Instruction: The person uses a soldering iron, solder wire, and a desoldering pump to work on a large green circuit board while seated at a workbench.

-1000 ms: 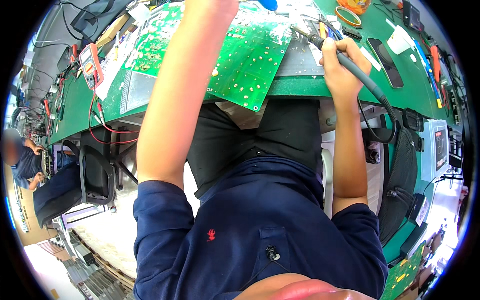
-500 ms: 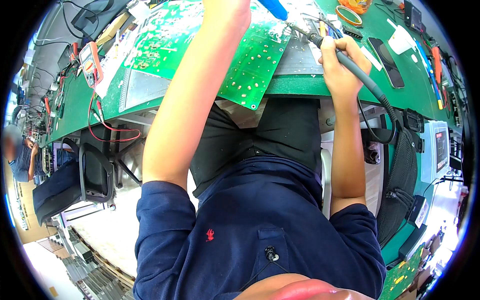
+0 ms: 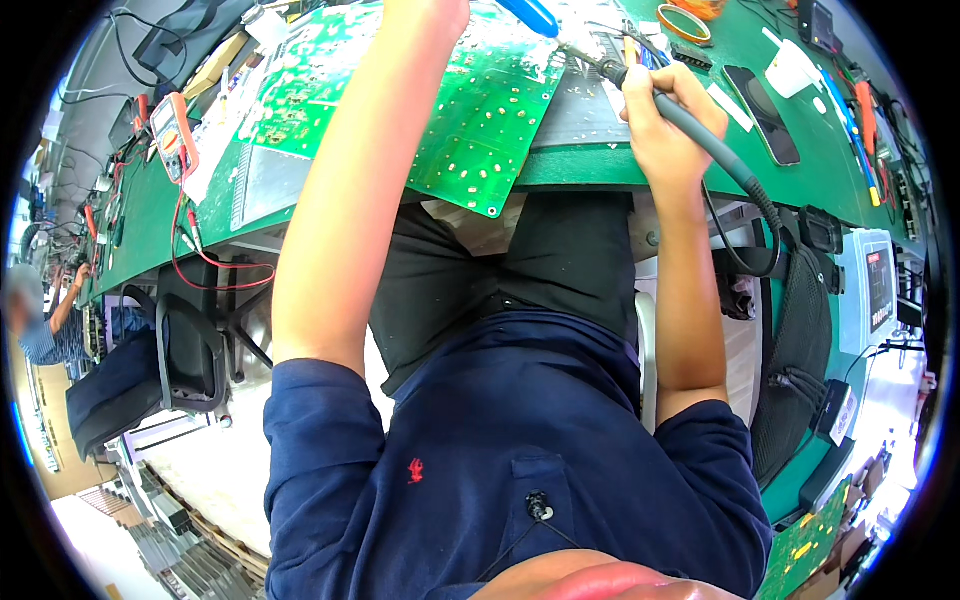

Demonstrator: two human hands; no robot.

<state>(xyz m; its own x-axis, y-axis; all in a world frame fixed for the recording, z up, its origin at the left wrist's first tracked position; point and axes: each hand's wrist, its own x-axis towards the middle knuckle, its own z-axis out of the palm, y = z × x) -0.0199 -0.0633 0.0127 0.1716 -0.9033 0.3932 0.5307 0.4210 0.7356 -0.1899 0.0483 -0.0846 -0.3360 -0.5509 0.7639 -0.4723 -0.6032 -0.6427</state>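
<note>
My right hand is closed around the grey handle of a soldering iron. The iron's metal tip points left, to the upper right edge of a large green circuit board. Close to that tip, the rounded end of a blue tool comes down from the top edge of the picture. My left hand is at the top edge beside the blue tool. Its fingers are out of the picture, so its grip on the tool is hidden. My left forearm crosses over the board, which overhangs the table's near edge.
A red-rimmed multimeter with red leads lies at the left. Right of the iron are a phone, a white cup and a tape roll. A grey mat lies under the board. Another person sits far left.
The whole view has shifted slightly, carrying the scene left. My left wrist has moved a little left. The iron stays at the board's edge. The person far left has raised a hand.
</note>
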